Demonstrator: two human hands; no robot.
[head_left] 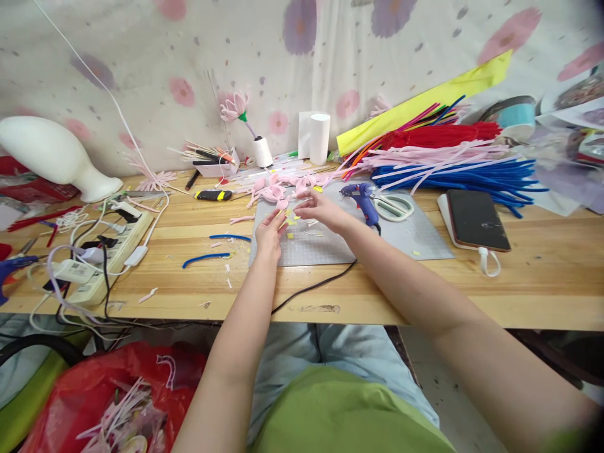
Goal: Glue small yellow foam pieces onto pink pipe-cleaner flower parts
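Over the left part of the grey cutting mat (325, 251), my left hand (270, 234) has its fingers pinched near a small pink fuzzy piece (282, 204); whether it grips this piece is too small to tell. My right hand (317, 209) is just to the right, fingers apart and reaching left over yellow scraps (291, 221). Nothing shows between its fingers. Pink fuzzy loops (272, 192) lie behind both hands. A blue glue gun (361, 200) and white-handled scissors (394, 207) rest on the mat to the right.
Bundles of blue (453, 179) and red (438, 135) stems lie at the back right, near a phone (477, 219). A power strip (113, 255) with cables is at the left. A black cord (314, 288) crosses the front edge. A yellow-black cutter (213, 195) lies behind blue stems.
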